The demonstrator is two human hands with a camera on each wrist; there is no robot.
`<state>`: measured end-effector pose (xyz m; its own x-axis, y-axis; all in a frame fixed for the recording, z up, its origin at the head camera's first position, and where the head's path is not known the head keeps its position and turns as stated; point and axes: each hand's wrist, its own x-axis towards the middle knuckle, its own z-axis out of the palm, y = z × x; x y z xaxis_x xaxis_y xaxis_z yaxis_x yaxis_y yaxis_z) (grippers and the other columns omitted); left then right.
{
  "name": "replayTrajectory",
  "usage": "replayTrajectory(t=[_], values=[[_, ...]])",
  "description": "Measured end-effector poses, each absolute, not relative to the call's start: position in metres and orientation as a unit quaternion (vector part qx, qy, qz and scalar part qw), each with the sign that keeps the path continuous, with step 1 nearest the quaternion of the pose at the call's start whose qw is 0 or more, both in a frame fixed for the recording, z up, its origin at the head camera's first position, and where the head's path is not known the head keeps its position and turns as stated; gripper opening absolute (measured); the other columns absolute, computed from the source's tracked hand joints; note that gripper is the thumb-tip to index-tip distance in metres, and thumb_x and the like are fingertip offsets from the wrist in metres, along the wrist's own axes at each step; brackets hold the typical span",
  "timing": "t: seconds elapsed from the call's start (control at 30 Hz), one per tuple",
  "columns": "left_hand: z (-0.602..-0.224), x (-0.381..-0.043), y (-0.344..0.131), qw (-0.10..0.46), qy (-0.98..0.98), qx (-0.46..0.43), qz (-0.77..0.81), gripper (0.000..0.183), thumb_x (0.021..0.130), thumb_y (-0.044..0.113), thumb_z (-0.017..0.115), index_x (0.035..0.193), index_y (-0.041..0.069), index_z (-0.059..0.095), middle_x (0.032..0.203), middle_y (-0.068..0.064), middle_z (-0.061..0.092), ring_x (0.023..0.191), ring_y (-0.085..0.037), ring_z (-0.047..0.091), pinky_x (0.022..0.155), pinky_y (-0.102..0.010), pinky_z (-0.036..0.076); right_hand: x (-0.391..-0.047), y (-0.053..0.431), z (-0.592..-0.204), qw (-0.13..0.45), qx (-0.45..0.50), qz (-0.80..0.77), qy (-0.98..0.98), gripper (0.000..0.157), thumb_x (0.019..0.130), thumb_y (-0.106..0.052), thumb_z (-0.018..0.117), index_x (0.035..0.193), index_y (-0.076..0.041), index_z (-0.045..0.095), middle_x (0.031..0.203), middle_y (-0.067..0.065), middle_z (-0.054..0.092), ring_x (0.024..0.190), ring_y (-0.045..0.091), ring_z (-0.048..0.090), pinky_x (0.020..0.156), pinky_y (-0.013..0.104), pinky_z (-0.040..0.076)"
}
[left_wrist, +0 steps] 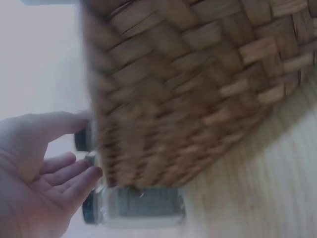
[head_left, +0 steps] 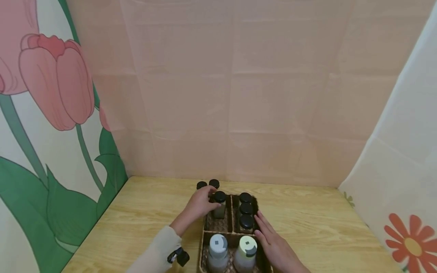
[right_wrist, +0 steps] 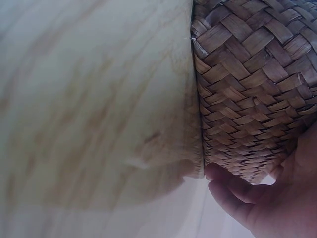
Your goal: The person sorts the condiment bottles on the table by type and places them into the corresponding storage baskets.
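Note:
A brown woven basket (head_left: 218, 232) with dividers stands on the table. My left hand (head_left: 198, 204) reaches over its back left compartment and pinches a small black-lidded jar (head_left: 219, 210) near the lid, thumb in front and fingers behind. The jar stands upright there. My right hand (head_left: 278, 246) rests along the basket's right side, its fingers touching the woven wall (right_wrist: 252, 109). In the back right compartment stands a row of black-lidded jars (head_left: 246, 208). The front compartment holds a blue-capped bottle (head_left: 218, 252) and a yellow-capped bottle (head_left: 246, 254).
Behind the basket's back left corner stand two more jars with a black lid (head_left: 214, 183) each; one clear jar body (left_wrist: 148, 206) shows past the basket in the left wrist view. The wood-grain table (head_left: 307, 212) meets a pink cloth backdrop (head_left: 232, 113) and patterned side panels.

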<state>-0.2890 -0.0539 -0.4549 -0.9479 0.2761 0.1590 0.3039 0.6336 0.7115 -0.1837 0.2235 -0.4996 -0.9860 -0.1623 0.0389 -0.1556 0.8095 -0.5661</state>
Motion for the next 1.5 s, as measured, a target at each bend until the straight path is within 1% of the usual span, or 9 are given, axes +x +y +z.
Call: replayTrajectory(t=[0.13, 0.23, 0.33, 0.57, 0.83, 1.0, 1.37, 1.5], values=[[-0.447, -0.289, -0.069, 0.035, -0.899, -0.170, -0.403, 0.057, 0.090, 0.029, 0.079, 0.138, 0.006, 0.058, 0.132, -0.012, 0.064, 0.119, -0.032, 0.062, 0.094, -0.049, 0.054, -0.183, 0.224, -0.499, 0.007, -0.085, -0.297, 0.951, 0.066, 0.106, -0.060, 0.032, 0.160, -0.024, 0.032, 0.169, -0.007, 0.020, 0.147, 0.031, 0.036, 0.111, 0.059, 0.038], [-0.441, -0.290, -0.080, 0.058, -0.899, -0.155, -0.405, 0.057, 0.090, 0.029, 0.079, 0.139, 0.009, 0.058, 0.131, -0.011, 0.066, 0.118, -0.032, 0.062, 0.094, -0.050, 0.054, -0.184, 0.224, -0.498, 0.008, -0.086, -0.295, 0.952, 0.065, 0.106, -0.059, 0.032, 0.161, -0.024, 0.032, 0.169, -0.008, 0.019, 0.147, 0.030, 0.037, 0.111, 0.059, 0.038], [-0.439, -0.292, -0.090, 0.076, -0.899, -0.138, -0.409, 0.058, 0.090, 0.026, 0.078, 0.141, 0.011, 0.057, 0.132, -0.010, 0.066, 0.119, -0.033, 0.062, 0.096, -0.051, 0.053, -0.184, 0.224, -0.498, 0.010, -0.085, -0.294, 0.952, 0.064, 0.106, -0.058, 0.033, 0.161, -0.024, 0.032, 0.169, -0.008, 0.019, 0.147, 0.030, 0.037, 0.111, 0.059, 0.038], [-0.446, -0.297, -0.107, 0.092, -0.900, -0.122, -0.408, 0.063, 0.088, 0.026, 0.079, 0.143, 0.006, 0.055, 0.138, -0.012, 0.062, 0.126, -0.036, 0.057, 0.103, -0.055, 0.048, -0.183, 0.223, -0.499, 0.009, -0.088, -0.296, 0.951, 0.062, 0.107, -0.055, 0.035, 0.160, -0.023, 0.033, 0.169, -0.007, 0.020, 0.147, 0.030, 0.037, 0.111, 0.059, 0.038], [-0.456, -0.303, -0.115, 0.090, -0.893, -0.121, -0.424, 0.061, 0.088, 0.025, 0.079, 0.142, 0.009, 0.056, 0.140, -0.012, 0.061, 0.125, -0.036, 0.058, 0.100, -0.054, 0.051, -0.182, 0.223, -0.500, 0.010, -0.086, -0.295, 0.952, 0.059, 0.108, -0.051, 0.037, 0.160, -0.023, 0.033, 0.169, -0.007, 0.020, 0.147, 0.030, 0.036, 0.111, 0.060, 0.038], [-0.456, -0.307, -0.116, 0.093, -0.894, -0.116, -0.423, 0.060, 0.089, 0.026, 0.079, 0.141, 0.009, 0.057, 0.140, -0.012, 0.061, 0.125, -0.036, 0.058, 0.100, -0.054, 0.050, -0.183, 0.223, -0.499, 0.007, -0.088, -0.294, 0.952, 0.062, 0.107, -0.054, 0.035, 0.160, -0.023, 0.033, 0.169, -0.007, 0.020, 0.147, 0.031, 0.037, 0.110, 0.060, 0.039], [-0.464, -0.315, -0.114, 0.068, -0.887, -0.103, -0.445, 0.062, 0.089, 0.024, 0.079, 0.143, 0.007, 0.055, 0.142, -0.014, 0.059, 0.128, -0.037, 0.056, 0.100, -0.054, 0.050, -0.184, 0.223, -0.499, 0.012, -0.083, -0.295, 0.952, 0.060, 0.108, -0.052, 0.037, 0.160, -0.025, 0.032, 0.169, -0.007, 0.020, 0.147, 0.031, 0.036, 0.110, 0.061, 0.039], [-0.470, -0.322, -0.115, 0.063, -0.879, -0.111, -0.459, 0.062, 0.089, 0.022, 0.079, 0.143, 0.005, 0.054, 0.142, -0.016, 0.058, 0.128, -0.040, 0.056, 0.099, -0.055, 0.051, -0.184, 0.223, -0.500, 0.010, -0.085, -0.296, 0.951, 0.062, 0.107, -0.056, 0.035, 0.161, -0.026, 0.032, 0.169, -0.007, 0.019, 0.147, 0.031, 0.036, 0.110, 0.061, 0.039]])
